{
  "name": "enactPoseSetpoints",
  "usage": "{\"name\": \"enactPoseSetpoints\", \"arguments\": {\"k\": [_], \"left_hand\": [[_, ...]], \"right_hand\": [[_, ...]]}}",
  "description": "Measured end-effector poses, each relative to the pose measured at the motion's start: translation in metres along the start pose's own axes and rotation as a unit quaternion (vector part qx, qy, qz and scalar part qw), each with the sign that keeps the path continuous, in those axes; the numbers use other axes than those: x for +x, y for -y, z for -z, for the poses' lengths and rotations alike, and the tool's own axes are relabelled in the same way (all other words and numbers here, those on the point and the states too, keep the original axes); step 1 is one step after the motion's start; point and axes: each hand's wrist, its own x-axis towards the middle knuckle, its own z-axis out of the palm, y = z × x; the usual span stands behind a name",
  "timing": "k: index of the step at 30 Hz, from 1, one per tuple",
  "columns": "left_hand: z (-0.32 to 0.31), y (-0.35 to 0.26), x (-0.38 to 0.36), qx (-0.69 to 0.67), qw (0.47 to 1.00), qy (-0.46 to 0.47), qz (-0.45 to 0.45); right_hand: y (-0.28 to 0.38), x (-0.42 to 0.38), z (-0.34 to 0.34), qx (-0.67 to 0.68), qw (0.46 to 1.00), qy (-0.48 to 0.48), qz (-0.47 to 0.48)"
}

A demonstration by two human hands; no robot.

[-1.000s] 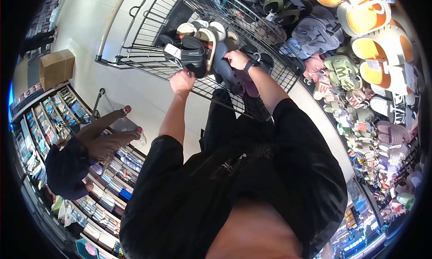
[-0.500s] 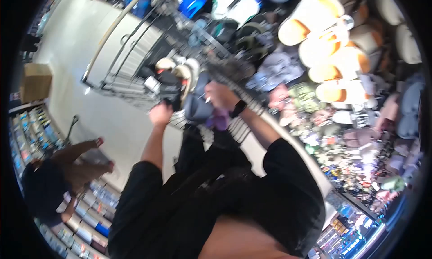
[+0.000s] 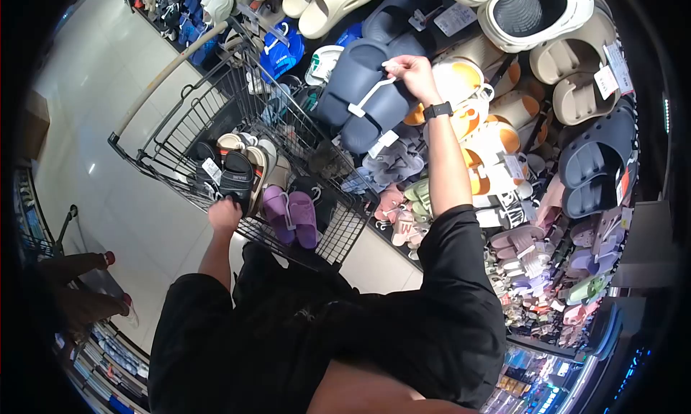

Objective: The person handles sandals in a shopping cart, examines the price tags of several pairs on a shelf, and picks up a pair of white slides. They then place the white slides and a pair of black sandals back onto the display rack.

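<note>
My right hand is raised toward the wall of slippers and grips the white hanger of a pair of dark blue slippers. A black watch sits on that wrist. Lower down, my left hand rests on the near rim of a black wire shopping cart, closed around the wire beside a pair of black sandals. A purple pair of slippers lies in the cart to the right of that hand, along with beige pairs.
The display wall on the right is packed with hanging slippers in beige, orange, navy, pink and green. Pale tiled floor stretches on the left. Another person's legs and red-tipped shoes stand at lower left by low shelves.
My right hand lifted the dark blue pair out of the cart up to the display wall. The view swung upward. The purple pair now lies uncovered in the cart. My left hand stayed on the rim.
</note>
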Motion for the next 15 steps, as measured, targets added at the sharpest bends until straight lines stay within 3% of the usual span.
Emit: {"name": "enactPoseSetpoints", "arguments": {"k": [7, 13, 15], "left_hand": [[0.007, -0.005, 0.003, 0.003, 1.000, 0.014, 0.023], [0.004, -0.003, 0.008, -0.014, 1.000, 0.014, 0.021], [0.002, -0.002, 0.009, -0.023, 1.000, 0.001, 0.013]], "right_hand": [[-0.018, 0.060, 0.044, 0.109, 0.984, -0.143, -0.007], [-0.006, 0.071, 0.047, 0.110, 0.962, -0.248, 0.011], [-0.005, 0.071, 0.047, 0.166, 0.945, -0.282, 0.012]]}}
